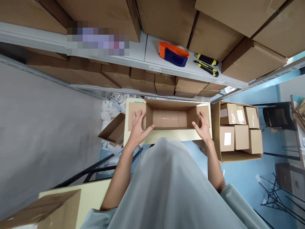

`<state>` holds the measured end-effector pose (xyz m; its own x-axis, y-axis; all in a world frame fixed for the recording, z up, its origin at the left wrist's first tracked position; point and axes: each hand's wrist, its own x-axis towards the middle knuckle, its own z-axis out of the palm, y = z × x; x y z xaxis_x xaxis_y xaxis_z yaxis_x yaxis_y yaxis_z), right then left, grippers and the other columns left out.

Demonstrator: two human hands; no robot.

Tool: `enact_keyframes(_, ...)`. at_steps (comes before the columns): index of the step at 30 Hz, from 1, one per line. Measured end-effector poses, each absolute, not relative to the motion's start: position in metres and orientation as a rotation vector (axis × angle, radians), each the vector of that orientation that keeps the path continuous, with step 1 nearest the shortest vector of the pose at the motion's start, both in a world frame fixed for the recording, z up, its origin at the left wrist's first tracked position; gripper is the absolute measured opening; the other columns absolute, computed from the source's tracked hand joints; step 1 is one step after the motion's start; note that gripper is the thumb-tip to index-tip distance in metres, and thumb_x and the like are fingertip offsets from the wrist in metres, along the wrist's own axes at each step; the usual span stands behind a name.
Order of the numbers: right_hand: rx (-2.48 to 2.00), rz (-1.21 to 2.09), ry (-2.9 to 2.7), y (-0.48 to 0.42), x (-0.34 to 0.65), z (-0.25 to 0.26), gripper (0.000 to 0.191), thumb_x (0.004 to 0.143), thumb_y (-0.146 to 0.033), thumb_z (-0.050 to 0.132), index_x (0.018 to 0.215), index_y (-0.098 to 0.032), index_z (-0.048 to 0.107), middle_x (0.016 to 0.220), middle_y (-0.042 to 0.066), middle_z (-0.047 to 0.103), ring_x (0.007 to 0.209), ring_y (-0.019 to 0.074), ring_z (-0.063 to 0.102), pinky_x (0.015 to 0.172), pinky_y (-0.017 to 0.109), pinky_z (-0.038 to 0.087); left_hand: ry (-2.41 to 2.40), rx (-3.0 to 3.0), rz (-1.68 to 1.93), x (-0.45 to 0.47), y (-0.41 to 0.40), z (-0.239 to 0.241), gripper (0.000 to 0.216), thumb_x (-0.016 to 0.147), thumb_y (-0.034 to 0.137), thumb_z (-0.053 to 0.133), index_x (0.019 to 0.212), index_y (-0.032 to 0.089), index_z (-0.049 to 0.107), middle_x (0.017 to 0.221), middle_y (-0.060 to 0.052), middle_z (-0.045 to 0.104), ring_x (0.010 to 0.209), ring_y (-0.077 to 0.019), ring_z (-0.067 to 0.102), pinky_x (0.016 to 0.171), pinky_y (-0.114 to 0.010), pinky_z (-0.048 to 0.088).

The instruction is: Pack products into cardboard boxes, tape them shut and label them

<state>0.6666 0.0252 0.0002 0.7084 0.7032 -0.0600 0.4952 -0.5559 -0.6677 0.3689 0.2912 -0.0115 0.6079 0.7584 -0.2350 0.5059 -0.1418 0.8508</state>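
An open cardboard box (170, 118) with nothing visible inside stands on a pale yellow table (166, 135), its end flaps folded outward. My left hand (139, 127) rests at the left flap, fingers spread, thumb reaching to the near edge. At the right flap lies my right hand (202, 127), also with fingers apart and the thumb near the box's rim. Neither hand is wrapped round anything.
Above the table a shelf (152, 47) carries large cartons, a blue and orange tape dispenser (175, 54) and two yellow-black utility knives (206, 64). A big carton (215, 130) of smaller boxes stands to the right. An open box (113, 130) lies left among white scraps.
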Motion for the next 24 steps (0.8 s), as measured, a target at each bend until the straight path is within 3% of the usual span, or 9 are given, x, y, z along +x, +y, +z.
enact_keyframes(3, -2.253, 0.364, -0.946, 0.028, 0.667, 0.010, 0.088, 0.105, -0.085, 0.063, 0.163, -0.020, 0.066, 0.179, 0.023, 0.056, 0.175, 0.0423, 0.043, 0.144, 0.074, 0.032, 0.974, 1.576, 0.419, 0.370, 0.295, 0.011, 0.101, 0.094, 0.085, 0.074, 0.172, 0.023, 0.059, 0.190, -0.018, 0.042, 0.184, -0.0429, 0.021, 0.148, -0.061, 0.025)
enact_keyframes(6, -2.213, 0.280, -0.981, 0.036, 0.659, 0.028, 0.077, 0.108, -0.079, 0.065, 0.162, -0.024, 0.066, 0.174, 0.020, 0.063, 0.170, 0.0400, 0.052, 0.142, 0.074, 0.039, 0.899, 1.267, 0.535, 0.364, 0.297, 0.042, 0.108, 0.104, 0.098, 0.026, 0.182, 0.026, 0.048, 0.189, -0.015, 0.046, 0.177, -0.0385, 0.040, 0.140, -0.055, 0.043)
enact_keyframes(8, -2.195, 0.252, -1.022, 0.045, 0.649, 0.042, 0.069, 0.111, -0.074, 0.065, 0.162, -0.027, 0.067, 0.169, 0.017, 0.067, 0.167, 0.0391, 0.056, 0.139, 0.074, 0.043, 0.896, 1.171, 0.524, 0.358, 0.299, 0.060, 0.108, 0.105, 0.095, 0.010, 0.188, 0.031, 0.036, 0.189, -0.012, 0.046, 0.176, -0.0364, 0.042, 0.135, -0.053, 0.049)
enact_keyframes(11, -2.142, 0.243, -1.142, 0.068, 0.623, 0.062, 0.060, 0.113, -0.068, 0.066, 0.158, -0.029, 0.070, 0.162, 0.016, 0.072, 0.162, 0.0386, 0.061, 0.137, 0.072, 0.048, 0.904, 1.145, 0.475, 0.350, 0.300, 0.078, 0.100, 0.108, 0.092, 0.017, 0.192, 0.037, 0.019, 0.191, -0.008, 0.044, 0.177, -0.0361, 0.041, 0.132, -0.053, 0.051)
enact_keyframes(14, -2.029, 0.290, -1.270, 0.100, 0.586, 0.080, 0.049, 0.114, -0.061, 0.069, 0.152, -0.031, 0.075, 0.152, 0.014, 0.077, 0.152, 0.0367, 0.068, 0.132, 0.067, 0.055, 0.882, 1.103, 0.477, 0.346, 0.301, 0.085, 0.093, 0.111, 0.088, 0.023, 0.192, 0.042, 0.013, 0.192, -0.004, 0.041, 0.175, -0.0359, 0.043, 0.129, -0.054, 0.054)
enact_keyframes(19, -1.744, 0.518, -1.408, 0.160, 0.508, 0.093, 0.033, 0.116, -0.051, 0.073, 0.142, -0.033, 0.082, 0.131, 0.010, 0.080, 0.124, 0.0281, 0.079, 0.114, 0.048, 0.068, 0.848, 1.018, 0.494, 0.341, 0.299, 0.087, 0.080, 0.117, 0.075, 0.013, 0.191, 0.044, 0.017, 0.188, -0.002, 0.049, 0.175, -0.0327, 0.045, 0.127, -0.055, 0.054)
enact_keyframes(24, -1.705, 0.763, -1.447, 0.200, 0.464, 0.089, 0.036, 0.116, -0.043, 0.075, 0.150, -0.032, 0.080, 0.131, 0.006, 0.078, 0.111, 0.0193, 0.080, 0.106, 0.036, 0.070, 0.825, 1.041, 0.477, 0.328, 0.299, 0.079, 0.079, 0.118, 0.076, 0.016, 0.190, 0.044, 0.024, 0.187, -0.004, 0.051, 0.176, -0.0339, 0.043, 0.132, -0.057, 0.049)
